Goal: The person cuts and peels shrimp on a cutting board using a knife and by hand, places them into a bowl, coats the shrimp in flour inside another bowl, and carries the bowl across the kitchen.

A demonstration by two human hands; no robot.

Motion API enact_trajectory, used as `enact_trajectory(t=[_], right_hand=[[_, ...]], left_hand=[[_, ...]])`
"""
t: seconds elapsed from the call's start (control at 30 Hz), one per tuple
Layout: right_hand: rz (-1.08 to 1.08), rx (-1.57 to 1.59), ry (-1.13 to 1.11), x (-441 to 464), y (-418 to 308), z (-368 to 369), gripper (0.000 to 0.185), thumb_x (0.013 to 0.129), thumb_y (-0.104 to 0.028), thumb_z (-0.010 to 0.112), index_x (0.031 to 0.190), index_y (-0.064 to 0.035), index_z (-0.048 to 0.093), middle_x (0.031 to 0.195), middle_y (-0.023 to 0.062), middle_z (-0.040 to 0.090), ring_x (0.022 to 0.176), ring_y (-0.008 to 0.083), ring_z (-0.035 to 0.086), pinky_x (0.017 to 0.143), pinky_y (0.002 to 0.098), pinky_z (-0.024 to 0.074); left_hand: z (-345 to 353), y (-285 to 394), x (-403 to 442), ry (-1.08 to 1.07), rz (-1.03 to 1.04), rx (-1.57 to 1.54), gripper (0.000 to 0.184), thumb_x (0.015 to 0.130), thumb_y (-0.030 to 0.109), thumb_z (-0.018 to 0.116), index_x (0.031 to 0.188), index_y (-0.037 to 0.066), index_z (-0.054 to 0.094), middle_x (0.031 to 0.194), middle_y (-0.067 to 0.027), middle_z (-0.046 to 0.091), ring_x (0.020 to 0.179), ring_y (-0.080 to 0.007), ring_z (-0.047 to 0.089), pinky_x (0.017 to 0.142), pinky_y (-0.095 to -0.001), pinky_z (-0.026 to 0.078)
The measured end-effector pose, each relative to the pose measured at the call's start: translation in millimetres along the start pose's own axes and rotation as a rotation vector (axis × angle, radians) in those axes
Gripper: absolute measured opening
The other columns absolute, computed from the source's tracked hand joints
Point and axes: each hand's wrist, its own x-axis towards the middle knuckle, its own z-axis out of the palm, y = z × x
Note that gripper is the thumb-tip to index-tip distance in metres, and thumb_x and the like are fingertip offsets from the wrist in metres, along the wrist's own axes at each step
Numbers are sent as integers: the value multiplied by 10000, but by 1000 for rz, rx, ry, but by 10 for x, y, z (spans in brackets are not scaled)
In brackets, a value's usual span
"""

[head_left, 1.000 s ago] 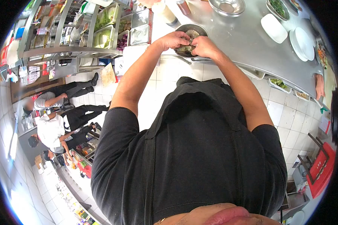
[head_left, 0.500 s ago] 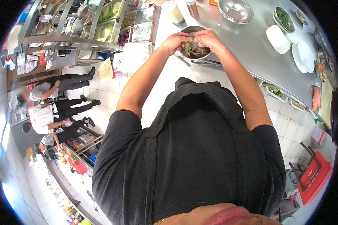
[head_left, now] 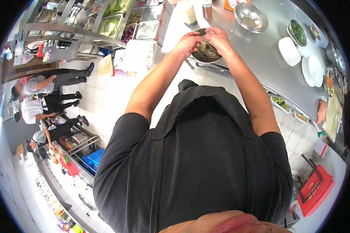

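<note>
A metal bowl (head_left: 213, 60) at the near edge of the steel table holds several grey-brown shrimp (head_left: 207, 53). Over its left rim, my left hand (head_left: 190, 42) is closed, fingertips pinching a shrimp. My right hand (head_left: 217, 38) is closed too, its fingers on the same shrimp at the bowl's far side. Both hands nearly touch each other, and the fingertips partly cover what they hold. Just beyond the bowl stand a pale squeeze bottle (head_left: 186, 13) and a reddish-brown bottle (head_left: 207, 9).
Steel bowls (head_left: 251, 18), white dishes (head_left: 289, 51) and a bowl of chopped greens (head_left: 296, 32) stand on the steel table (head_left: 256, 50). Food trays (head_left: 147, 29) are at upper left. Three people stand at far left. Another person's hand (head_left: 321, 111) rests at the right.
Both hands have lifted from deep in the bowl to above it, holding a shrimp. The view has shifted, so the table items sit further right and the people further left.
</note>
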Motion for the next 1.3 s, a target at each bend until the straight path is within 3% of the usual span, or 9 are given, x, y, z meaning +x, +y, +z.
enact_trajectory(t=[0.07,0.2,0.3,0.7,0.9,1.03,1.13,1.23,1.3], right_hand=[[12,23,102,50,17,35,299,723,3,645,1016,35,597,834,76,625,695,143,578,565,276,460],[195,172,43,152,29,-48,207,701,20,655,878,-8,551,718,33,541,625,128,536,487,277,410],[258,136,-87,215,61,-127,244,698,25,654,924,17,564,724,37,544,615,135,537,480,269,401],[204,-216,-127,168,-72,-63,279,731,-7,678,992,57,602,802,74,612,637,132,567,515,243,449],[-33,-86,-159,116,-545,97,230,788,-12,653,1008,51,637,851,91,670,643,155,621,572,280,500],[-30,-788,-115,501,-292,70,179,728,-42,620,877,-13,714,793,104,700,692,180,652,649,298,516],[-114,-632,-101,556,-290,35,223,698,-66,610,884,-44,732,803,113,708,733,187,665,681,306,516],[-64,-714,-235,484,-234,35,267,701,-67,612,940,-45,730,848,130,712,764,196,674,710,318,519],[-113,-665,-117,431,-317,-29,278,703,-75,615,956,-48,727,859,135,712,788,206,677,731,327,517]], left_hand=[[68,35,6,38,36,50,447,778,35,663,1186,11,481,800,-9,556,618,-86,504,475,-234,373],[114,3,93,80,87,47,455,745,28,671,1160,6,486,788,-26,537,592,-98,486,460,-238,366],[102,-35,133,104,117,71,447,739,26,670,1148,4,491,800,-29,541,590,-97,487,455,-242,366],[18,-165,236,194,215,139,425,744,6,657,1145,-10,516,829,-66,604,610,-118,543,496,-256,448],[46,-271,358,237,285,143,422,746,10,672,1144,-11,534,847,-75,617,648,-139,577,521,-257,478],[70,-322,391,269,324,231,415,745,3,675,1139,2,546,867,-81,628,670,-146,589,539,-259,495],[14,-339,388,303,325,255,399,747,-3,670,1128,10,551,870,-85,631,673,-148,595,541,-263,502],[62,-219,282,292,235,123,372,753,-11,661,1107,12,549,855,-90,629,647,-150,593,533,-268,503],[77,-115,211,320,182,29,350,755,-19,653,1088,14,548,838,-95,629,627,-152,590,525,-272,503]])
